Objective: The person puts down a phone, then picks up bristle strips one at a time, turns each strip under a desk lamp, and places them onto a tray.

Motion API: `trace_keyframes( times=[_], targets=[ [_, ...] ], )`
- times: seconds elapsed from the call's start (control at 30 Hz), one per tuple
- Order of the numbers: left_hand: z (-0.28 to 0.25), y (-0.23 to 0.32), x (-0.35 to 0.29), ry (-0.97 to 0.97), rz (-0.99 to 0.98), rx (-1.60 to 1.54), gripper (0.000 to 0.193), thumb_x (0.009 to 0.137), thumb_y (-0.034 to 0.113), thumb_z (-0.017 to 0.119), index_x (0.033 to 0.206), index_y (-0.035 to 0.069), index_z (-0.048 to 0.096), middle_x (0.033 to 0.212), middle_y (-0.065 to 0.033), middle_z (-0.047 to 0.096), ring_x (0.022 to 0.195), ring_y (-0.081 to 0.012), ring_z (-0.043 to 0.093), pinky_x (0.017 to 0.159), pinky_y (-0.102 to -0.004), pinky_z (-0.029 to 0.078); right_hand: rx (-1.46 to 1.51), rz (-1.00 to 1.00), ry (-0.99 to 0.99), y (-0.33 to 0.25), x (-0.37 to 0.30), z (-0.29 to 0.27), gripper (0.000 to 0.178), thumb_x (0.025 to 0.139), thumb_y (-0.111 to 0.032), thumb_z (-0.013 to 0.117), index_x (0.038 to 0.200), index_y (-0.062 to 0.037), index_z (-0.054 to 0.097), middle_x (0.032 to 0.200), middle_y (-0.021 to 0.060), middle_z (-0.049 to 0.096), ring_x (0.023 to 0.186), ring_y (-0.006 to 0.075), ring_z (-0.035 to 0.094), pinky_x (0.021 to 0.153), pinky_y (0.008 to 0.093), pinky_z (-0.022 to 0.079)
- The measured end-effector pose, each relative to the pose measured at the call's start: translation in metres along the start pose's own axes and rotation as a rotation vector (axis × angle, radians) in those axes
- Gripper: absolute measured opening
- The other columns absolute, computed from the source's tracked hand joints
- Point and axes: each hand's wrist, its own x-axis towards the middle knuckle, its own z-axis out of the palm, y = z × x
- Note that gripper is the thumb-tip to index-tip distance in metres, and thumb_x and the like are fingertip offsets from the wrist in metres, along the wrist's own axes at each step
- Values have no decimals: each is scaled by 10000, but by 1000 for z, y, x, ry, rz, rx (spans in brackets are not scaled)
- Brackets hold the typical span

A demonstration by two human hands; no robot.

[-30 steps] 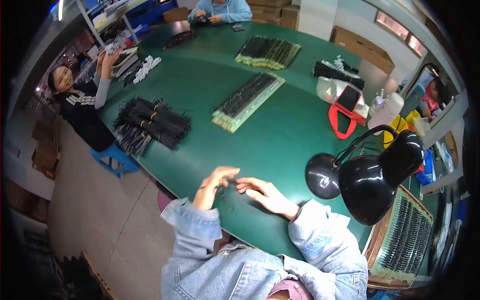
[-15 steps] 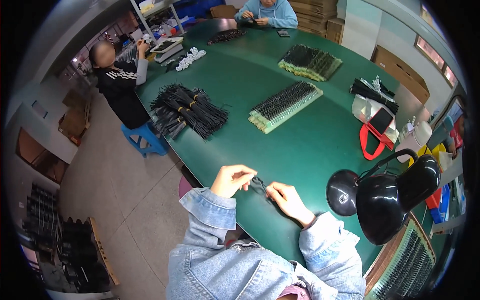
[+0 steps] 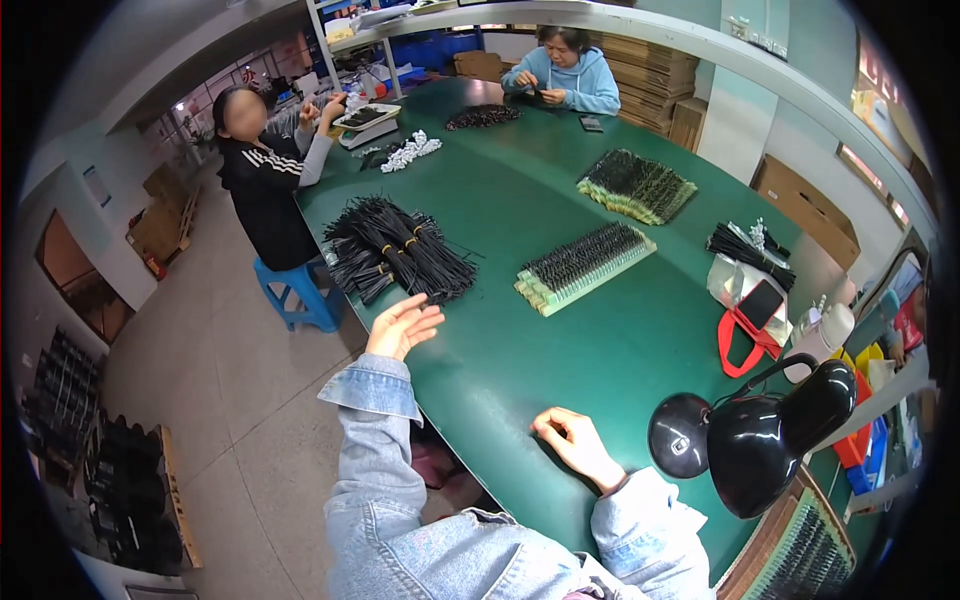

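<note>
My left hand is stretched over the green table's near left edge, fingers apart and empty. Its fingertips are close to a pile of black cables, tied in bundles with yellow bands; touching or not, I cannot tell. Lower and to the right, my right hand rests on the tabletop with its fingers curled and thumb near the index finger. Whatever may be inside those fingers is hidden. No cable shows sticking out of them.
Beyond are two rows of black parts on pale green strips. A black desk lamp, red-strapped bag and phone stand right. Two people sit at the far side, one on a blue stool.
The black looped cable held between both hands is no longer visible. My left hand has moved forward and left toward the cable pile and opened. The view has tilted up.
</note>
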Motion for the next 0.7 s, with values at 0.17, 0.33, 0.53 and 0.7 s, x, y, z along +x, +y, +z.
trace_keyframes(
  times=[0.17,0.33,0.53,0.7],
  targets=[
    [-1,-17,20,-130,-147,107,319,820,119,500,1096,-34,451,993,-189,553,872,-283,580,677,-319,499,-30,24,-25,-7,-5,2,153,807,-156,500,802,-26,580,716,65,549,596,120,490,534,238,388],
    [23,-1,63,11,70,-59,359,811,134,514,1120,-27,425,1009,-187,538,815,-265,590,653,-310,494,-54,31,-49,-9,-4,4,149,809,-160,504,816,-36,585,732,65,550,601,128,496,539,241,394],
    [37,16,74,264,231,429,376,778,171,572,1095,3,457,857,-138,565,558,-192,589,434,-243,448,-57,-15,-61,-6,-3,2,147,815,-161,497,831,-43,585,752,71,554,621,143,513,550,251,410],
    [4,-26,36,-133,-142,514,257,772,168,587,975,23,528,694,-71,564,452,-123,532,348,-192,347,-99,-44,-69,-3,-2,2,139,801,-144,500,820,-30,577,753,79,559,637,175,535,554,262,425]
  ],
)
